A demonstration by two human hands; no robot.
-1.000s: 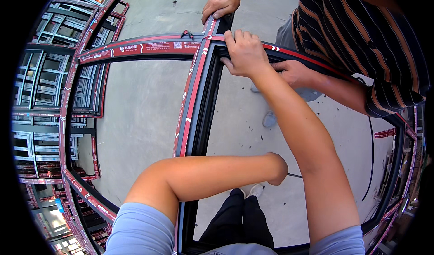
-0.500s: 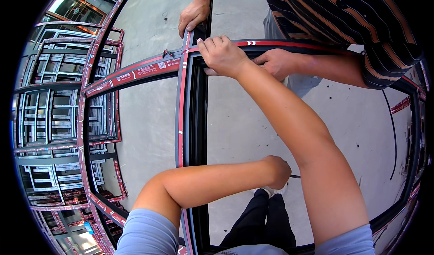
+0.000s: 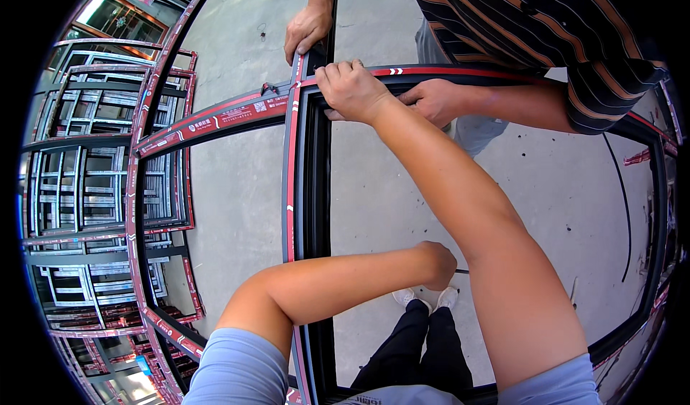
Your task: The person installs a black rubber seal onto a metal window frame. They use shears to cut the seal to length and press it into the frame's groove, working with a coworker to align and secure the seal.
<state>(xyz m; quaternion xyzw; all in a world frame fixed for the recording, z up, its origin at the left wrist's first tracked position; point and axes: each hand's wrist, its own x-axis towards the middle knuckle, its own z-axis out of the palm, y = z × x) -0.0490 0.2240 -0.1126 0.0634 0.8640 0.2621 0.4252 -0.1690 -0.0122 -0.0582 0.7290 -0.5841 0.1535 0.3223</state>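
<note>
A large black window frame [image 3: 310, 211] with red protective film stands around and below my arms. My right hand [image 3: 351, 92] grips its corner, fingers curled over the red-taped top bar [image 3: 460, 71]. My left hand [image 3: 436, 265] is closed in a fist inside the frame opening, apart from the bars. A thin dark rod [image 3: 462, 271] sticks out beside the fist; what the fingers hold is mostly hidden. A co-worker's hand [image 3: 431, 102] is under the top bar just right of mine, and their other hand [image 3: 309, 30] rests on the bar junction beyond the corner.
A red-filmed crossbar [image 3: 230, 117] runs left to an outer frame bar [image 3: 132, 189]. Several stacked window frames [image 3: 79, 182] fill the left side. The co-worker in a striped shirt [image 3: 532, 24] leans in at the far right. A dark cord [image 3: 627, 218] lies on the grey floor.
My left fist has shifted slightly left and up, and my white shoes show more. My right hand keeps its hold on the corner. The co-worker's torso has moved slightly.
</note>
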